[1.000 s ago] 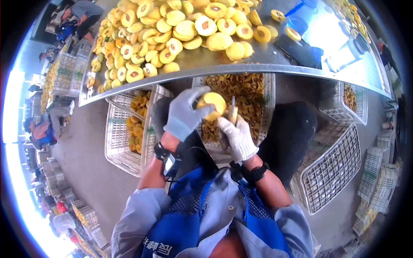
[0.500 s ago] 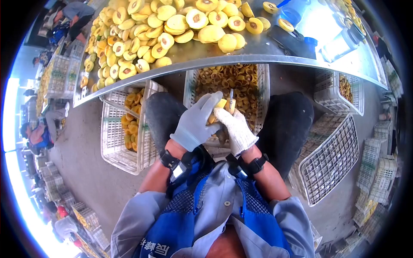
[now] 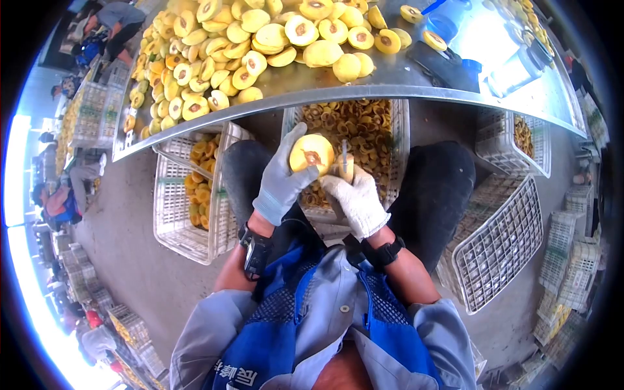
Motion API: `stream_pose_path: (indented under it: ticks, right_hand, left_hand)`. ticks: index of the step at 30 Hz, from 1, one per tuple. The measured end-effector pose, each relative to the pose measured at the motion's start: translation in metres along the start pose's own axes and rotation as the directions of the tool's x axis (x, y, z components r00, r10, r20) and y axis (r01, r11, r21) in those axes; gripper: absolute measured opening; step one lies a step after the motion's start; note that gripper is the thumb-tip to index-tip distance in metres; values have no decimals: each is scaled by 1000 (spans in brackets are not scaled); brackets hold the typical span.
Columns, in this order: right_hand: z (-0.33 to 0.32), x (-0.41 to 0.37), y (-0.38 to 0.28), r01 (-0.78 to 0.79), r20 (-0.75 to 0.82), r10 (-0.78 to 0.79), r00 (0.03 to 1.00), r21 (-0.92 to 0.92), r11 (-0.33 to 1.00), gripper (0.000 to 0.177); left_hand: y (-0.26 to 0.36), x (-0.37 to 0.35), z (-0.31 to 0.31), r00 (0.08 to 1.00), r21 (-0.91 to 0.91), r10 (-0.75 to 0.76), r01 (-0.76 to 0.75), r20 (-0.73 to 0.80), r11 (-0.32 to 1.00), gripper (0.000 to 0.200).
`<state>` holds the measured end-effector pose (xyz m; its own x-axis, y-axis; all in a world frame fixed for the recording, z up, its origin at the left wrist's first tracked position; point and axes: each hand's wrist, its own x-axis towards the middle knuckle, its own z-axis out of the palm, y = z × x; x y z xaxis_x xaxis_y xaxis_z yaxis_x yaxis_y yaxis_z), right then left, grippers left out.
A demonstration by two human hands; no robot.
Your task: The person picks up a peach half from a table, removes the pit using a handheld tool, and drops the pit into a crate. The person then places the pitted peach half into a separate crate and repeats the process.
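My left hand (image 3: pixel 281 179), in a grey glove, grips a halved yellow peach (image 3: pixel 312 155) with its cut face and brown pit hollow turned up toward me. Close beside it, my right hand (image 3: pixel 356 198) in a white knitted glove is closed around a small knife (image 3: pixel 348 168) with a pale handle. The knife's narrow metal blade points away from me, just right of the peach half and apart from it. Below both hands stands a white plastic crate (image 3: pixel 402 140) filled with brownish-yellow peach scraps.
A metal table (image 3: pixel 273 99) ahead carries a heap of peach halves (image 3: pixel 227 49), a clear bottle (image 3: pixel 517 70) and a dark object (image 3: pixel 442 68). A crate (image 3: pixel 175 224) of peach pieces sits left; a tilted crate (image 3: pixel 497 244) lies right. Other people work far left.
My left hand has moved slightly left, away from the knife, and its peach half now shows the cut face. My right hand stays almost in place with the knife.
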<state>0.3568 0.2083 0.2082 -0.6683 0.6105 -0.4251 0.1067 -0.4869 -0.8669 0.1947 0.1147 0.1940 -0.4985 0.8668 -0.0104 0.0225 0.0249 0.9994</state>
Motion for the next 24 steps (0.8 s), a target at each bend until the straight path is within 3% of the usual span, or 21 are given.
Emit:
stream_pose_path:
  ticks: [2, 7, 10, 19, 22, 24]
  right_hand:
    - [6, -1, 1, 54, 34, -53, 998, -45, 998, 23]
    - [2, 5, 13, -1, 61, 23, 998, -350, 937, 29]
    - [1, 4, 9, 75, 53, -57, 997, -463, 883, 29]
    - [-5, 6, 19, 192, 77, -197, 977, -719, 668, 33]
    - [-6, 6, 19, 210, 111, -199, 974, -776, 595, 31]
    - [-6, 5, 23, 220, 144, -176, 974, -790, 572, 30]
  left_hand:
    - [1, 1, -1, 999, -79, -32, 30, -23, 996, 83]
    - [6, 0, 8, 992, -358, -119, 99, -32, 928, 84]
    - [11, 2, 10, 985, -258, -171, 164, -6, 952, 83]
    - [18, 4, -2, 982, 279, -88, 39, 166, 960, 88]
    - [19, 2, 2, 994, 379, 7, -49, 112, 924, 93]
    - [25, -1, 6, 996, 450, -42, 4, 75, 893, 93]
